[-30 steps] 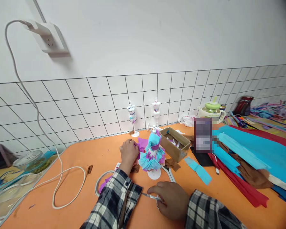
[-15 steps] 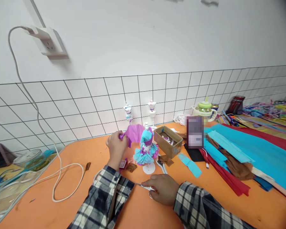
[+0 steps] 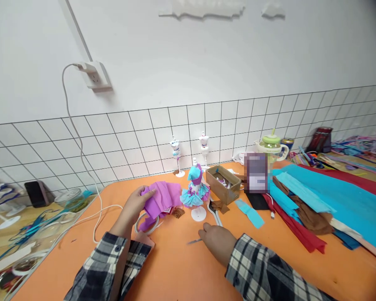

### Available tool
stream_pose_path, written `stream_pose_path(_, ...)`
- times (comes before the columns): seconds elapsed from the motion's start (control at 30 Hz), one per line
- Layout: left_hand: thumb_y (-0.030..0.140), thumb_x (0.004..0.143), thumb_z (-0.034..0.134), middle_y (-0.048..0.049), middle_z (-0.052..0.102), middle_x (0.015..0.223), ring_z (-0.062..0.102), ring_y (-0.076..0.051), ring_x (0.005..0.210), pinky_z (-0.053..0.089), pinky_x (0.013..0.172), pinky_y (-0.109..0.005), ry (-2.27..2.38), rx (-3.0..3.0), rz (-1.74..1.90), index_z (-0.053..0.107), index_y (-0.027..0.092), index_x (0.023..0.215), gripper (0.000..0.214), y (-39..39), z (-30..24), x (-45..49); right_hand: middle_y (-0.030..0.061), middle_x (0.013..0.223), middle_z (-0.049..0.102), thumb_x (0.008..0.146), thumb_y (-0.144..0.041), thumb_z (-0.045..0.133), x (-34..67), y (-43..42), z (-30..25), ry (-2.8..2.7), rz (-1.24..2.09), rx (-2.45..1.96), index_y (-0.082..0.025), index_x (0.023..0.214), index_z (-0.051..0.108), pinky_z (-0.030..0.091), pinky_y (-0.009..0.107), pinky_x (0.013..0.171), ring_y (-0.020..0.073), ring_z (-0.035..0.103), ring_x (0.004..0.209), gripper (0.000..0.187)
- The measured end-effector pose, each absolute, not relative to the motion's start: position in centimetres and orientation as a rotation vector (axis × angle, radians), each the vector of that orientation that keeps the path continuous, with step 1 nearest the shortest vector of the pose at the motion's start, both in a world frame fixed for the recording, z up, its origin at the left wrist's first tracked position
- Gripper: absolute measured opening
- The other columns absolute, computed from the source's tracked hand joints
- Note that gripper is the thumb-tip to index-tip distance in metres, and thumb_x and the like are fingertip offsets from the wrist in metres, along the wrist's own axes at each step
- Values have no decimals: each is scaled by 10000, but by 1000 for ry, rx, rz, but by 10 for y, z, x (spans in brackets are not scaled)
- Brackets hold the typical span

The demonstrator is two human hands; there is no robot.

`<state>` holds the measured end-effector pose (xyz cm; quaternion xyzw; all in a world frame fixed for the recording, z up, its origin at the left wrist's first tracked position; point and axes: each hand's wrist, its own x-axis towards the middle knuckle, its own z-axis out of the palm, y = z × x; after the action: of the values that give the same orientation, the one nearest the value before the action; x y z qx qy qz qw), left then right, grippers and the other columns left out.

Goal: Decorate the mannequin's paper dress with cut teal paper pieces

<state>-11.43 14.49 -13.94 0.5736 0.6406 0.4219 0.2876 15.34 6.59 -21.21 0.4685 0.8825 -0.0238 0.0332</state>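
Note:
My left hand (image 3: 134,205) pinches a sheet of purple crepe paper (image 3: 163,197) by its left edge, above the orange tabletop. Low over the table, my right hand (image 3: 217,242) is closed around scissors (image 3: 194,241); a thin blade points left and the handles are hidden in my fingers. Between the hands and a little farther back stands a small white dress form (image 3: 194,188) in a blue and purple ruffled paper dress, on a round white base. A white ring like a tape roll (image 3: 136,225) lies under the purple paper, partly covered.
Two more small dress forms (image 3: 175,149) stand by the wall. A cardboard box (image 3: 228,194) holds scraps. Right of it are a phone-like screen (image 3: 257,175), a blue strip (image 3: 250,214), coloured paper (image 3: 341,184) and a teapot (image 3: 271,147). A white cable (image 3: 81,146) trails at left.
My left hand has moved left and nearer with the purple paper, which now spreads over the tape ring. My right hand still holds the scissors. The view has shifted left and up.

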Motion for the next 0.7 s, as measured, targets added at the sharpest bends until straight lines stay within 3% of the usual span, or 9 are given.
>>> stream_pose_path(0.07,469,734,630,-51,681,772,637,-179,638,501,541,-261,1541,1401,1074,621,141,920,376,129,-142,-109,120,937,597,818,2,438,148,57,-206,2610,-30,1521,-125,992,574,437,258,513,218,672,732,254)
stream_pose_path(0.17,340,751,690,-102,711,855,689,-203,700,560,597,-284,1214,962,1022,623,127,989,326,108,-152,-104,127,942,601,839,20,390,144,52,-203,2579,-44,1551,-125,979,566,484,267,533,220,681,745,267)
stream_pose_path(0.3,187,843,577,-122,715,939,718,-222,831,602,719,-302,1046,554,1153,591,108,1085,255,87,-172,-100,116,969,596,834,19,399,150,52,-204,2630,-69,1538,-151,990,552,501,266,551,214,684,760,277)
stream_pose_path(0.5,64,836,516,-113,680,1072,702,-220,943,583,865,-345,934,391,1275,494,146,1257,430,64,-194,-102,117,955,589,822,30,400,155,53,-207,2565,-81,1535,-145,981,558,472,275,557,227,680,764,285)
stream_pose_path(0.7,220,933,460,-132,662,1132,701,-243,937,612,773,-404,904,277,1255,475,168,1274,345,64,-198,-112,87,956,591,847,-41,461,161,66,-213,2685,-130,1530,-175,1013,543,427,264,554,224,663,781,229)
